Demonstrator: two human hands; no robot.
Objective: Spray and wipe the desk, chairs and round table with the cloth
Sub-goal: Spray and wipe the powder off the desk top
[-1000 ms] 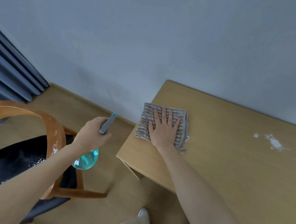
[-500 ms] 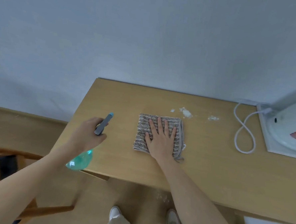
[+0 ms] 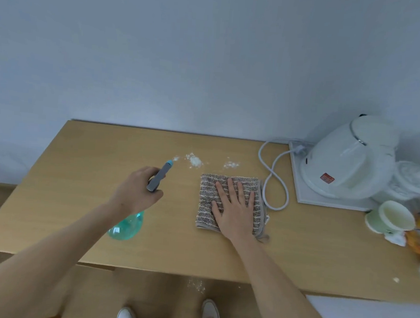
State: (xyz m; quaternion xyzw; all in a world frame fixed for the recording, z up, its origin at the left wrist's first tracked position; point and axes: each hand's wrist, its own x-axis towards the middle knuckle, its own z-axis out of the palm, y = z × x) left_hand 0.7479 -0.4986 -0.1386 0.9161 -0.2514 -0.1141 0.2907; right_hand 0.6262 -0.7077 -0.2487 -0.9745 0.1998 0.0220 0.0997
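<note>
Two hands: both over desk (image 3: 80, 175), frame centre.
cloth (image 3: 229, 184): mid-desk, right hand (image 3: 235, 207) flat on it, fingers straight.
sprayer (image 3: 153, 180): left hand (image 3: 135, 193) curled round it, nozzle at powder (image 3: 194, 160).
change: view swung from chair to desk; cloth slid right; spraying next, likely.

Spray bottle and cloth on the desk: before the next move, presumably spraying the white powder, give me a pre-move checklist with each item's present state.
1. Left hand grips the spray bottle: ok.
2. Nozzle points toward the white powder on the desk: ok.
3. Right hand rests flat on the cloth, ready to wipe: ok.
4. Cloth lies just short of the powder, not covering it: ok.
5. White cable lies close beside the cloth and the kettle stands near; spray or wiping might reach them: not ok.
6. Liquid left in the bottle: cannot tell.
</note>
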